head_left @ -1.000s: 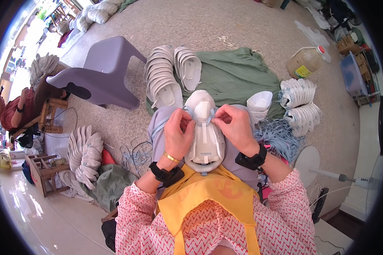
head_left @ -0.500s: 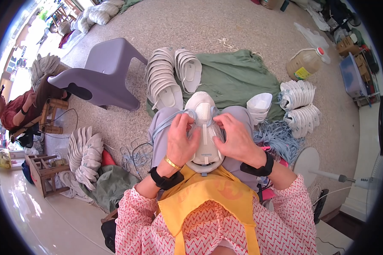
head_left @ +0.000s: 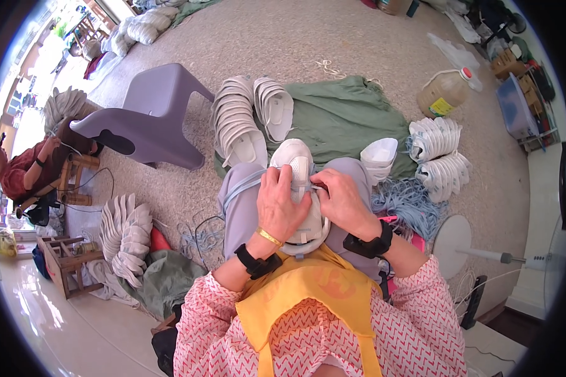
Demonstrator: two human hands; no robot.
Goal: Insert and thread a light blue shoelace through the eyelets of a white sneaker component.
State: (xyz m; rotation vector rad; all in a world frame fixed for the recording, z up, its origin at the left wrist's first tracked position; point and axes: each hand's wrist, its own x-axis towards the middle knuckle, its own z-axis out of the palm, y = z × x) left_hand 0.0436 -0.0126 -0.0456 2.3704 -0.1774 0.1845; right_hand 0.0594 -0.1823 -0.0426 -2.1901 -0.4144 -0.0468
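Observation:
A pale grey-white shoe [head_left: 294,151] rests on my lap, toe pointing away from me, with its tongue up the middle. Light blue shoelace [head_left: 245,183] runs across my left knee to the shoe and crosses its tongue between my hands. My left hand [head_left: 282,204] is closed on the shoe's left side, fingers bent over the eyelet edge and thumb on the tongue. On the other side, my right hand [head_left: 344,202] pinches the lace by the right eyelet edge. The fingertips partly hide the lace there.
Nested shoe uppers [head_left: 236,119] stand on a green cloth [head_left: 346,113] ahead; more stacks [head_left: 437,144] lie right, beside a heap of blue laces [head_left: 415,204]. A purple chair [head_left: 151,94] and a seated person [head_left: 28,163] are left. A jug [head_left: 443,94] stands far right.
My hands have moved a little nearer each other over the tongue. The right fingers have closed into a pinch at the eyelet edge, and blue lace now crosses the tongue.

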